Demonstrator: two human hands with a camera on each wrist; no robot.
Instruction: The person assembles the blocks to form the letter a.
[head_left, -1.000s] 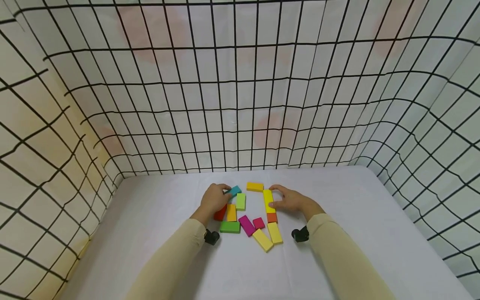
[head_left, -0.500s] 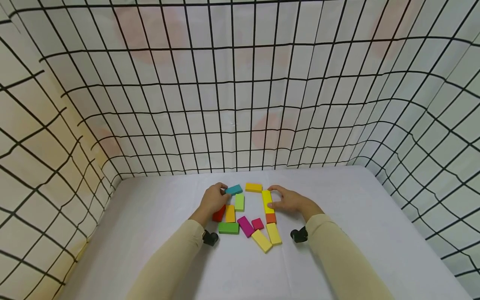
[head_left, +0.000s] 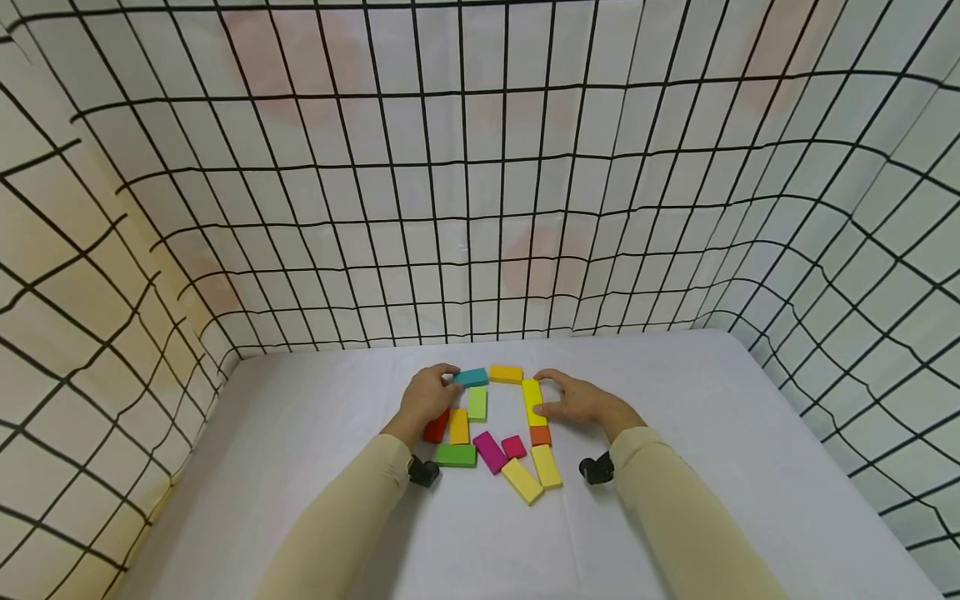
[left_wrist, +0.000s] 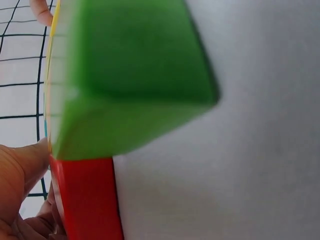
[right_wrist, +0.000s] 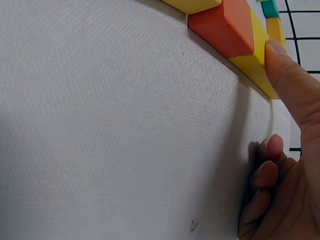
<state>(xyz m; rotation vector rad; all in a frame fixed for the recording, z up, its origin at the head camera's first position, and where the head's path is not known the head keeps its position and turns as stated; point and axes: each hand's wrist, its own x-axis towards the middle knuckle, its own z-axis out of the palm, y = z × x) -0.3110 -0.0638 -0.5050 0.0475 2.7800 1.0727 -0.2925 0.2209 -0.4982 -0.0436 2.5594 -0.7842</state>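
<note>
Toward the back of the group of blocks, my left hand pinches the left end of a teal block between thumb and forefinger. That block lies slightly slanted, its right end close to an amber block. My right hand holds a bright yellow block with its forefinger at the far end and its thumb on the near right side. In the right wrist view the thumb presses on this block, while the other fingers curl over the cloth. A red block lies under the left hand.
Green, orange, lime, magenta, small pink-red, small orange-red and two pale yellow blocks lie between the forearms. Black wire mesh stands behind and beside the white-covered table.
The left hand has shifted the teal block rightward and turned it straighter, bringing it nearer the amber block. The right hand keeps its place on the yellow block.
</note>
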